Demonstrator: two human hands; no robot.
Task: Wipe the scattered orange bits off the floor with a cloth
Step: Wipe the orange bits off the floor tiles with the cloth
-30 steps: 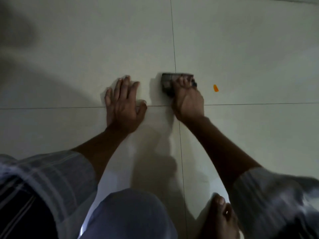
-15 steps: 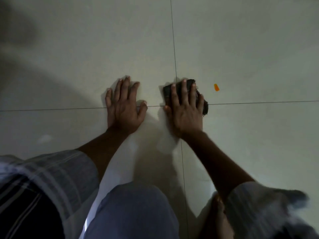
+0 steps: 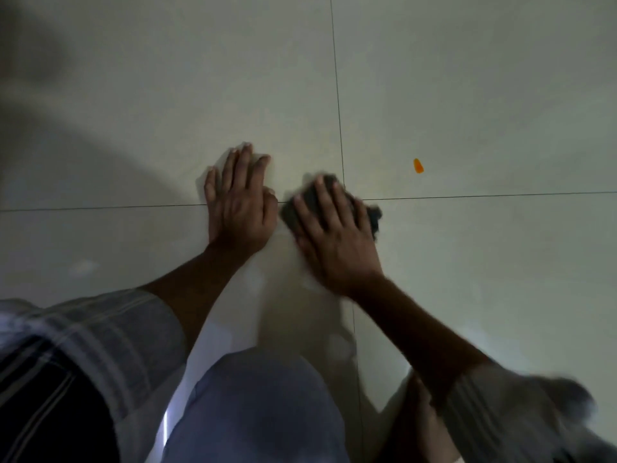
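One small orange bit (image 3: 418, 166) lies on the pale tiled floor (image 3: 467, 95), up and to the right of my hands. A dark cloth (image 3: 293, 208) is pressed flat on the floor where the tile joints cross, and my right hand (image 3: 334, 232) lies spread on top of it, fingers pointing away from me. Its dark edges show at the left of my fingers and at the right (image 3: 374, 217). My left hand (image 3: 238, 202) rests flat on the bare tile just left of the cloth, holding nothing.
My bent knee in light trousers (image 3: 260, 409) fills the bottom centre, with striped sleeves at both lower corners. A foot (image 3: 420, 426) shows at the bottom right. Dark shadow covers the floor at the upper left.
My right hand has dragged the cloth toward me and slightly left, from beyond the tile joint down onto the crossing. The left hand and the orange bit have stayed put.
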